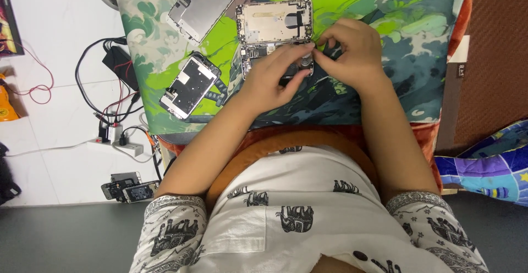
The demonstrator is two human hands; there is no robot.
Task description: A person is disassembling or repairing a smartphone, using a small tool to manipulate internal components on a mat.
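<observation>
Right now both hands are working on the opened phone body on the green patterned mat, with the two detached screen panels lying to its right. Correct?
Not quite. The head view shows both screen panels left of the opened phone body: the larger panel at upper left, the smaller panel below it. The left hand and right hand are on the phone, on the green patterned mat.

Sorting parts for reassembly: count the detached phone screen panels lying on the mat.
2. One screen panel lies at the mat's top edge, left of the opened phone body. The other screen panel lies lower left, beside the left hand. Hands may hide more.
</observation>
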